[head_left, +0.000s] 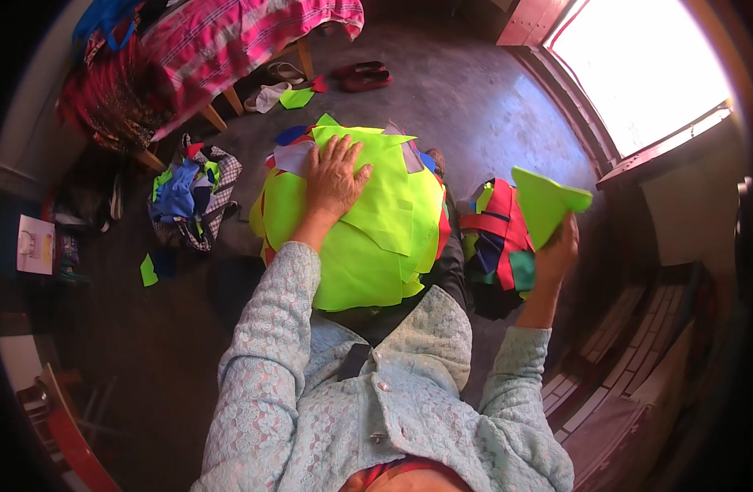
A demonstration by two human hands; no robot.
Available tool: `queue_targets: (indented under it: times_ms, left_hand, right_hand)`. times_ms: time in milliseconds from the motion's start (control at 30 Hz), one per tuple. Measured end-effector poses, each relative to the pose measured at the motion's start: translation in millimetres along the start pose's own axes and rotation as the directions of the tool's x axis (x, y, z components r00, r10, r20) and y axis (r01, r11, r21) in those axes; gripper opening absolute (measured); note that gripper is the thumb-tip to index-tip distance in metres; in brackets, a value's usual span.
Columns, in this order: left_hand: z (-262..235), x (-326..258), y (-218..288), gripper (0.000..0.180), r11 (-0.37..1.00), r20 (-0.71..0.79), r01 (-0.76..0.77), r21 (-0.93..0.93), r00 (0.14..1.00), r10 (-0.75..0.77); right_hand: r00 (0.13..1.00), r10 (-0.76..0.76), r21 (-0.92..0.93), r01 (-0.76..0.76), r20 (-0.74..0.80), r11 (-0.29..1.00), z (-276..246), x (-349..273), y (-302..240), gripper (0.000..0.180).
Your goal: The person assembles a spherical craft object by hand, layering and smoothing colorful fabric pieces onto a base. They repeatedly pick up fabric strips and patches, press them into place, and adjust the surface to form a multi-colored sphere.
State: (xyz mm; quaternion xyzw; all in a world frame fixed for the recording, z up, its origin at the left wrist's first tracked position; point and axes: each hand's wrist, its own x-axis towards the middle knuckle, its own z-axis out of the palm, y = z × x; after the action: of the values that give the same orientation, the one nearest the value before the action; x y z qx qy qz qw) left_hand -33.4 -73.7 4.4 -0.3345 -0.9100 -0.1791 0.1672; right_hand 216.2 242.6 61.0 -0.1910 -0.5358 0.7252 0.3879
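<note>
A wide heap of neon yellow-green fabric pieces (368,254) lies over my lap, with blue, red and grey scraps showing round its edges. My left hand (335,176) rests flat on top of it, fingers stretched out and slightly apart. Off to the right, my right hand (559,246) is raised and closed on a neon green fabric piece (547,203), which stands up above the fingers. Part of that hand is hidden behind the cloth. Just left of it, on the floor, sits a bundle of red, navy and green fabric strips (501,234).
A checked cloth bag (220,168) with blue and green scraps stands on the floor at left. Behind it is a bed with a pink checked cover (220,45). Dark red shoes (364,76) lie at the back. A bright doorway (639,74) opens at far right.
</note>
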Motion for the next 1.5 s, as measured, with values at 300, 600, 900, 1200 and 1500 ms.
queue_targets:
  times_ms: [300,600,900,1200,1500]
  left_hand:
    - [-1,3,4,0.043,0.999,-0.035,-0.024,-0.035,0.999,0.022]
    - [-6,0,-4,0.050,0.958,-0.021,0.056,-0.282,0.998,-0.065]
    - [-6,0,0,0.049,0.987,-0.063,0.020,-0.158,0.998,-0.030]
    - [-10,1,-3,0.044,0.950,-0.125,-0.054,-0.306,0.992,0.016]
    - [-4,2,1,0.044,0.994,-0.025,-0.096,-0.058,0.995,0.095]
  right_hand:
    - [0.536,0.107,-0.546,0.829,0.838,0.120,170,-68,97,0.047]
    - [0.570,0.107,-0.580,0.796,0.815,0.176,173,-74,102,0.054]
    - [0.761,0.004,-0.746,0.635,0.649,0.203,169,-88,102,0.061]
    - [0.852,-0.129,-0.788,0.520,0.508,0.330,140,-111,114,0.063]
    - [0.847,-0.066,-0.785,0.516,0.528,0.342,130,-110,109,0.056]
